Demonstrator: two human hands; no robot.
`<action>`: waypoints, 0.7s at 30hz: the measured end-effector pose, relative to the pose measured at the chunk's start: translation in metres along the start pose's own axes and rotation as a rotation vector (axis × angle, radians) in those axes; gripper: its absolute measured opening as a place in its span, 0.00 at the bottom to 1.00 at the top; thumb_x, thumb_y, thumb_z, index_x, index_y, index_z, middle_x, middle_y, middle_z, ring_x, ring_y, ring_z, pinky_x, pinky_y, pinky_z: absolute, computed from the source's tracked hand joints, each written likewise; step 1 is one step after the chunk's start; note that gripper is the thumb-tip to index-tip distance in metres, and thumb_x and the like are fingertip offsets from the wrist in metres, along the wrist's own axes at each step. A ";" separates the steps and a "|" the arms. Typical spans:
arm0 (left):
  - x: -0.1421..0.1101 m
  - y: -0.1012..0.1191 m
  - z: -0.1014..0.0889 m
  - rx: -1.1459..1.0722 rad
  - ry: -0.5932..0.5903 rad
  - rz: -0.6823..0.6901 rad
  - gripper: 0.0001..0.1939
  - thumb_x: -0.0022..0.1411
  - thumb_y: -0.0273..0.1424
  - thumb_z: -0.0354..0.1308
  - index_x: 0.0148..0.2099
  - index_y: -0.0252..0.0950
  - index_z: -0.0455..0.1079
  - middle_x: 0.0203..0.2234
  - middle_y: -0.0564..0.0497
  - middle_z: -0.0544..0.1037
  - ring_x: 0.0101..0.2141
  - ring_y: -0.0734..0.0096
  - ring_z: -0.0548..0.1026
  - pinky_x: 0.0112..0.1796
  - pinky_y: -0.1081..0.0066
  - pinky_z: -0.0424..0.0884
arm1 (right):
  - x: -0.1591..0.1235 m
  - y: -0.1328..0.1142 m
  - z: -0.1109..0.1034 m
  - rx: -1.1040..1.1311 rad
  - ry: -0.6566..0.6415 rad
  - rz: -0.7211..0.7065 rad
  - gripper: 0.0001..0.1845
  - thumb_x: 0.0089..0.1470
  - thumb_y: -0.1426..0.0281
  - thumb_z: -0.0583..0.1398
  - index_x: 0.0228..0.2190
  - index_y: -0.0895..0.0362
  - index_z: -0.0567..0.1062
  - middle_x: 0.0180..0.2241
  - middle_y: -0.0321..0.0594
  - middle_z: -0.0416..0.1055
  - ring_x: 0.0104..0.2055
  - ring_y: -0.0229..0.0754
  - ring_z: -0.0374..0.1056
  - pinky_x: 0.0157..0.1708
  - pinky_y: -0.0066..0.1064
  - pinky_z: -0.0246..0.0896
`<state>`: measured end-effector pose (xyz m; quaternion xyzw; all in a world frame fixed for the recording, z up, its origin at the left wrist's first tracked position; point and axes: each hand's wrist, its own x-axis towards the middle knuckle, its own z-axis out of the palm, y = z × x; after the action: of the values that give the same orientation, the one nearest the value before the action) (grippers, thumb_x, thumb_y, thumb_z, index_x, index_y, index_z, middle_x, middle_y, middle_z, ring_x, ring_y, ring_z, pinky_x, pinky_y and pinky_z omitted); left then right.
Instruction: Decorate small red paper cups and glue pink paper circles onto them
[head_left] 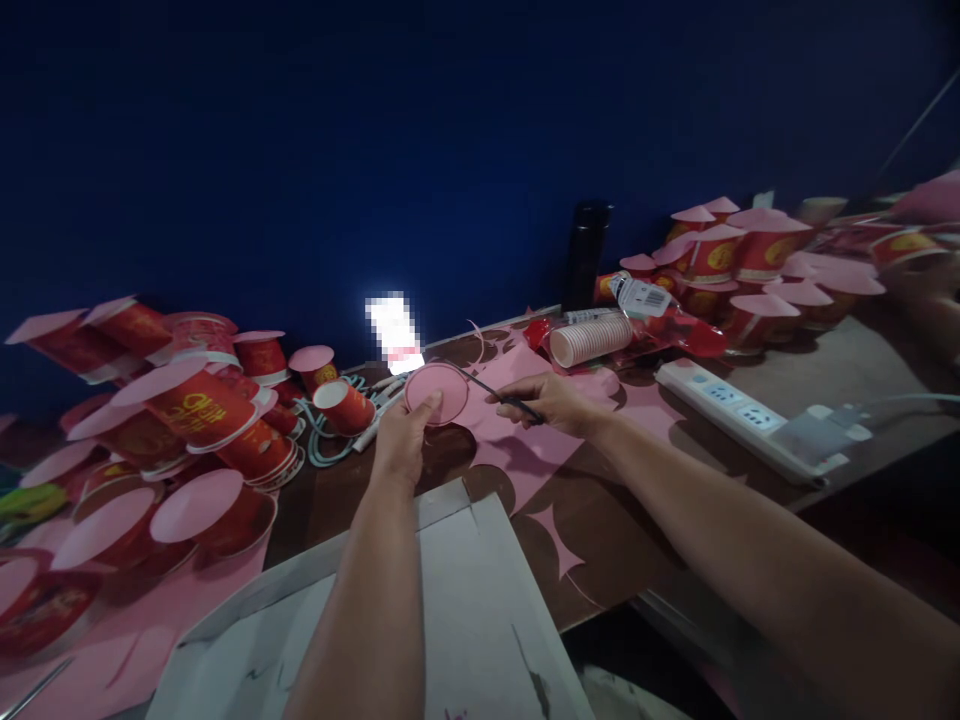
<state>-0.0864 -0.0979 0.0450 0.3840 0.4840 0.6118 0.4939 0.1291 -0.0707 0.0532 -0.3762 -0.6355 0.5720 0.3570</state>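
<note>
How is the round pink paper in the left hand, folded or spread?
Spread: the round pink paper shows a broad face and nearly full outline, no fold visible; the left hand covers part of its edge.

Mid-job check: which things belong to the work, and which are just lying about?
Seemingly in the job:
- pink disc, in the left hand
- dark thin tool, in the right hand
- red cups with pink tops

Apparently lying about:
- power strip
- black bottle
- lit screen
</note>
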 end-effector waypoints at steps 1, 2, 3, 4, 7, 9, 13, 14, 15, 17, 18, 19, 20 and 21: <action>0.000 0.000 0.000 -0.001 -0.002 -0.001 0.26 0.43 0.41 0.69 0.43 0.29 0.74 0.27 0.46 0.78 0.27 0.64 0.76 0.34 0.63 0.73 | 0.000 -0.001 0.000 -0.001 0.006 0.001 0.28 0.38 0.57 0.70 0.40 0.62 0.80 0.23 0.36 0.71 0.22 0.29 0.58 0.21 0.24 0.56; 0.000 0.000 -0.001 0.003 -0.003 0.002 0.26 0.43 0.41 0.69 0.43 0.30 0.75 0.27 0.46 0.78 0.27 0.64 0.76 0.34 0.63 0.73 | -0.001 -0.002 0.001 -0.003 0.012 0.003 0.28 0.37 0.57 0.70 0.40 0.62 0.80 0.23 0.36 0.71 0.22 0.29 0.58 0.21 0.24 0.56; 0.000 0.000 -0.001 0.010 -0.002 0.008 0.26 0.43 0.41 0.69 0.42 0.30 0.75 0.28 0.46 0.78 0.27 0.65 0.76 0.34 0.63 0.73 | -0.001 -0.003 0.001 -0.006 0.017 0.007 0.28 0.37 0.57 0.70 0.39 0.62 0.80 0.23 0.36 0.70 0.22 0.29 0.58 0.21 0.24 0.56; 0.001 -0.001 -0.001 0.018 0.003 0.014 0.26 0.43 0.41 0.69 0.42 0.30 0.75 0.28 0.46 0.78 0.27 0.65 0.76 0.34 0.63 0.73 | -0.001 -0.003 0.001 -0.006 0.021 0.012 0.29 0.37 0.57 0.70 0.39 0.62 0.80 0.22 0.35 0.70 0.22 0.29 0.58 0.21 0.24 0.56; 0.002 -0.001 -0.002 0.020 0.018 0.013 0.25 0.42 0.41 0.69 0.41 0.30 0.75 0.28 0.46 0.78 0.27 0.66 0.75 0.33 0.64 0.73 | -0.001 -0.002 0.002 0.009 0.027 0.020 0.29 0.36 0.58 0.71 0.40 0.63 0.80 0.22 0.35 0.70 0.22 0.29 0.59 0.22 0.25 0.58; 0.002 0.000 -0.001 -0.012 0.023 0.011 0.24 0.43 0.39 0.69 0.41 0.31 0.74 0.29 0.47 0.78 0.27 0.67 0.75 0.32 0.65 0.73 | 0.000 0.000 0.002 0.025 0.037 0.026 0.28 0.37 0.59 0.71 0.40 0.62 0.80 0.22 0.35 0.70 0.22 0.29 0.60 0.22 0.25 0.58; 0.000 0.003 0.003 -0.084 0.040 0.007 0.22 0.42 0.35 0.69 0.41 0.32 0.73 0.28 0.49 0.78 0.26 0.69 0.75 0.31 0.67 0.73 | 0.003 0.007 0.004 0.063 0.063 0.027 0.27 0.39 0.60 0.70 0.40 0.61 0.79 0.23 0.34 0.70 0.22 0.29 0.61 0.23 0.25 0.59; 0.000 0.004 0.004 -0.089 0.037 -0.001 0.22 0.42 0.35 0.69 0.40 0.32 0.73 0.28 0.49 0.78 0.26 0.69 0.75 0.30 0.67 0.73 | 0.004 0.009 0.004 0.066 0.070 0.028 0.26 0.39 0.60 0.70 0.40 0.61 0.79 0.23 0.35 0.70 0.22 0.29 0.61 0.23 0.25 0.60; -0.001 0.004 0.005 -0.089 0.033 -0.009 0.21 0.42 0.35 0.69 0.40 0.31 0.72 0.27 0.49 0.78 0.25 0.70 0.74 0.29 0.69 0.72 | 0.005 0.010 0.005 0.065 0.078 0.031 0.26 0.39 0.60 0.70 0.41 0.61 0.79 0.24 0.35 0.71 0.22 0.29 0.61 0.23 0.24 0.60; -0.001 0.005 0.006 -0.088 0.038 -0.013 0.21 0.41 0.34 0.70 0.39 0.31 0.72 0.27 0.50 0.77 0.23 0.73 0.72 0.27 0.71 0.70 | 0.006 0.014 0.007 0.053 0.093 0.037 0.27 0.40 0.60 0.70 0.42 0.61 0.79 0.25 0.36 0.72 0.22 0.29 0.62 0.23 0.24 0.60; 0.000 0.004 0.006 -0.089 0.046 -0.012 0.21 0.41 0.34 0.70 0.39 0.31 0.72 0.26 0.51 0.77 0.22 0.75 0.71 0.26 0.73 0.68 | 0.007 0.016 0.008 0.043 0.102 0.036 0.27 0.41 0.59 0.69 0.42 0.61 0.79 0.26 0.36 0.72 0.22 0.29 0.62 0.23 0.24 0.61; 0.001 0.004 0.005 -0.092 0.054 -0.013 0.22 0.40 0.34 0.70 0.39 0.32 0.72 0.26 0.52 0.76 0.22 0.76 0.70 0.25 0.74 0.67 | 0.008 0.019 0.009 0.031 0.109 0.029 0.27 0.41 0.59 0.69 0.42 0.60 0.78 0.26 0.37 0.73 0.23 0.30 0.63 0.23 0.24 0.60; 0.002 0.003 0.004 -0.095 0.063 -0.017 0.22 0.40 0.33 0.70 0.38 0.32 0.72 0.25 0.53 0.76 0.22 0.77 0.70 0.25 0.75 0.66 | 0.009 0.022 0.010 0.013 0.119 0.020 0.27 0.41 0.58 0.69 0.42 0.60 0.78 0.27 0.37 0.73 0.23 0.30 0.63 0.23 0.23 0.60; 0.003 0.001 0.003 -0.099 0.070 -0.024 0.22 0.39 0.33 0.70 0.38 0.32 0.72 0.25 0.54 0.76 0.22 0.78 0.69 0.25 0.75 0.65 | 0.010 0.025 0.011 -0.009 0.126 0.011 0.27 0.42 0.58 0.69 0.42 0.60 0.78 0.27 0.38 0.74 0.24 0.31 0.64 0.23 0.23 0.60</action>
<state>-0.0840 -0.0945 0.0469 0.3318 0.4748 0.6419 0.5025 0.1165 -0.0653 0.0279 -0.4168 -0.6122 0.5462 0.3914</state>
